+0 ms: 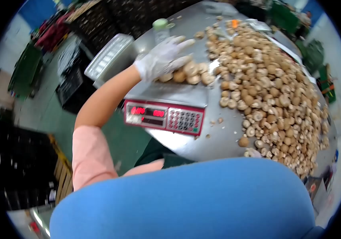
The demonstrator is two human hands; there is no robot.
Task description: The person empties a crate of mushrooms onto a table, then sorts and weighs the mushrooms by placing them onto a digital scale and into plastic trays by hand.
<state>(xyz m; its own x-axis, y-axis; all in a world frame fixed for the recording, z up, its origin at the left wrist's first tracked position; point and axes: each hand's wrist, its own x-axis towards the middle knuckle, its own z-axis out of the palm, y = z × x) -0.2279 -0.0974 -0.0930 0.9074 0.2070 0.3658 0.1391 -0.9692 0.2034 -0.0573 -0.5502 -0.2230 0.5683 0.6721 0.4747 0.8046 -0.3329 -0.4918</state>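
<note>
My left hand (163,59), in a white glove, reaches over the digital scale (164,116) with its fingers stretched out and apart. It is open above a small group of brown-capped mushrooms (192,72) on the scale's metal pan (170,93); whether the palm touches them is hidden. Red digits glow on the display, too blurred to read surely. To the right lies a big heap of mushrooms (274,91). A pale patch at the heap's lower edge may be part of my right glove, but its fingers are hidden behind the blue shape below.
A metal tray (110,55) sits left of the scale, near a green-lidded jar (161,30). The metal table (178,141) carries scattered mushroom bits. Dark stacked crates (94,24) stand behind. A large blue shape (186,199) blocks the lower view.
</note>
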